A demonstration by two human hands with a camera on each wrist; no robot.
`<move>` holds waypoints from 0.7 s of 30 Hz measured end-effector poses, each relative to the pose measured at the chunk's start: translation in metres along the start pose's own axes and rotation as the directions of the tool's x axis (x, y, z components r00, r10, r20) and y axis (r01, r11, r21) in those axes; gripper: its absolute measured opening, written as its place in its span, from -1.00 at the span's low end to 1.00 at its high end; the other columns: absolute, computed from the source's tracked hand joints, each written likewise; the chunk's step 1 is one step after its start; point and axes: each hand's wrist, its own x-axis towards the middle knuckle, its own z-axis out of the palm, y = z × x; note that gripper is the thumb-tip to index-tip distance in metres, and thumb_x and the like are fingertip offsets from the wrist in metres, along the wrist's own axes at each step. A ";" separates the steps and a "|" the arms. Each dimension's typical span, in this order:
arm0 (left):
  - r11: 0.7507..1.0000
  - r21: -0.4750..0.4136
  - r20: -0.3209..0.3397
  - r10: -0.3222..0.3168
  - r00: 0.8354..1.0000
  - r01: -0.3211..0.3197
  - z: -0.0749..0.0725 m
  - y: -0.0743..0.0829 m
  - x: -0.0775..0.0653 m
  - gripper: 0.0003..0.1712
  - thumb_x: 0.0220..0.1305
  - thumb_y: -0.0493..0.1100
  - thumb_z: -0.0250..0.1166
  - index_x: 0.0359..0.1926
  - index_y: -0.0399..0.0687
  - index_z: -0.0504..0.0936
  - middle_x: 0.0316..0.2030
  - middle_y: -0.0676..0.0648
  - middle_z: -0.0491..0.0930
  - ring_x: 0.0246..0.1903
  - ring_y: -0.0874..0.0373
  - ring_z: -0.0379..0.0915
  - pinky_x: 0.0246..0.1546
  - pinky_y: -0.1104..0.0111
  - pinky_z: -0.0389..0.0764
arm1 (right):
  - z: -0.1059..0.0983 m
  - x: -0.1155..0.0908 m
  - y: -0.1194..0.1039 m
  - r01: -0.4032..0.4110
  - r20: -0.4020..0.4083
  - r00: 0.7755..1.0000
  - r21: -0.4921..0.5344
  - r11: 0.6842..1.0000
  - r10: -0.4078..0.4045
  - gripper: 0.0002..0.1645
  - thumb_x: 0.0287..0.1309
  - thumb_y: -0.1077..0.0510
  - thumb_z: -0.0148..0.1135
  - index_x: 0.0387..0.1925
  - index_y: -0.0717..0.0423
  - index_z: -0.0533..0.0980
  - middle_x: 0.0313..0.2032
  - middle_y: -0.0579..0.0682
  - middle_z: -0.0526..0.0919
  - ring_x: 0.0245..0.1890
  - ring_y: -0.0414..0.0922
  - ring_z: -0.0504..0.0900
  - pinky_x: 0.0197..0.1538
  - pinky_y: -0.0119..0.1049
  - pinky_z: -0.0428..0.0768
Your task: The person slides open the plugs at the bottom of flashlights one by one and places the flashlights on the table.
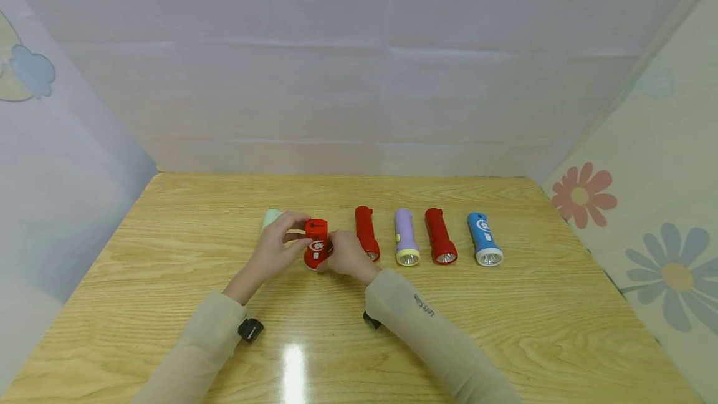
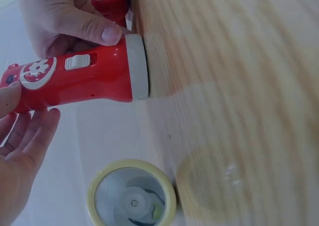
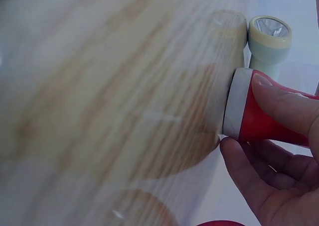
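Observation:
A red flashlight with a white rim stands upright on the table, its lens end down. Its white switch and emblem show in the left wrist view. My left hand holds the upper, tail end between thumb and fingers. Lower down, my right hand grips the red flashlight near its head; in the right wrist view the thumb lies on the red body just above the white rim. A mint-green flashlight with a cream rim lies beyond my left hand, mostly hidden by it in the head view.
To the right lie another red flashlight, a purple flashlight with a yellow head, a further red flashlight and a blue flashlight. All rest on the wooden table, with pale sheeting behind it.

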 end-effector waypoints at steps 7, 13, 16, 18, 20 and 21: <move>1.000 0.016 -0.036 -0.007 0.999 0.008 -0.003 0.000 -0.006 -0.62 0.03 -0.53 0.25 -0.06 -0.40 0.47 -0.24 -0.21 0.51 -0.24 -0.04 0.47 -0.30 0.30 0.58 | 0.001 0.001 0.002 0.023 0.002 1.000 0.029 0.999 -0.023 -0.53 -0.35 0.21 0.54 -0.28 0.22 0.57 -0.38 -0.01 0.65 -0.36 -0.14 0.58 -0.19 -0.32 0.51; 0.965 -0.109 -0.048 -0.247 0.968 0.241 -0.007 0.006 -0.003 -0.76 0.21 -0.40 0.14 -0.08 -0.38 0.51 -0.35 -0.22 0.46 -0.38 0.04 0.42 -0.44 0.37 0.55 | 0.001 0.002 0.003 0.029 -0.006 1.000 0.006 1.000 -0.029 -0.52 -0.36 0.17 0.55 -0.29 0.21 0.56 -0.41 -0.05 0.62 -0.42 -0.17 0.52 -0.25 -0.35 0.49; 0.927 -0.185 -0.030 -0.338 0.941 0.327 -0.008 0.011 0.000 -0.77 0.27 -0.34 0.09 -0.08 -0.39 0.51 -0.36 -0.29 0.45 -0.49 0.10 0.38 -0.53 0.39 0.51 | 0.000 0.001 0.003 0.034 -0.006 0.999 -0.002 0.999 -0.034 -0.54 -0.36 0.15 0.55 -0.31 0.19 0.56 -0.49 -0.09 0.56 -0.49 -0.18 0.45 -0.36 -0.38 0.44; 0.901 -0.235 -0.017 -0.380 0.925 0.366 -0.008 0.013 0.002 -0.75 0.30 -0.31 0.07 -0.08 -0.40 0.51 -0.36 -0.33 0.45 -0.56 0.15 0.34 -0.59 0.43 0.45 | 0.000 0.000 0.004 0.036 -0.002 0.999 0.001 0.999 -0.036 -0.54 -0.35 0.15 0.55 -0.32 0.18 0.55 -0.54 -0.11 0.52 -0.52 -0.18 0.42 -0.43 -0.41 0.40; 0.875 -0.281 -0.008 -0.413 0.911 0.394 -0.007 0.015 0.004 -0.74 0.31 -0.29 0.07 -0.08 -0.42 0.50 -0.39 -0.30 0.46 -0.61 0.22 0.30 -0.63 0.49 0.37 | -0.001 0.000 0.004 0.038 0.002 0.999 0.008 0.999 -0.038 -0.54 -0.34 0.16 0.55 -0.31 0.18 0.55 -0.55 -0.12 0.50 -0.54 -0.19 0.40 -0.46 -0.42 0.38; 0.865 -0.300 -0.006 -0.424 0.905 0.403 -0.006 0.016 0.005 -0.73 0.31 -0.28 0.08 -0.09 -0.43 0.50 -0.41 -0.28 0.46 -0.63 0.24 0.27 -0.64 0.50 0.33 | -0.001 -0.001 0.004 0.041 0.003 0.999 0.012 0.999 -0.041 -0.53 -0.34 0.16 0.55 -0.29 0.18 0.55 -0.56 -0.13 0.49 -0.55 -0.19 0.40 -0.47 -0.43 0.38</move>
